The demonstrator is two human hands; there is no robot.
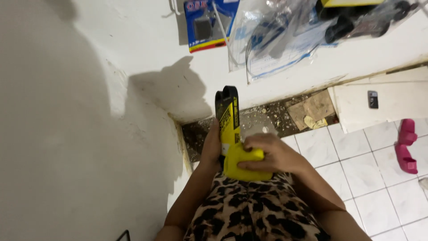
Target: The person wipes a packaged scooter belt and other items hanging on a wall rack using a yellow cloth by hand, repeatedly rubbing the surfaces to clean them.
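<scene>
The yellow-and-black plastic power tool (232, 134) stands with its long axis toward twelve o'clock; right hand (272, 154) fingers wrap its yellow base, left hand (211, 147) steadies the side (fingers hidden).

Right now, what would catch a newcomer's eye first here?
The yellow-and-black package at centre, held upright by the left hand and the right hand against a white wall. Then the pink slippers on the tiled floor at far right.
</scene>
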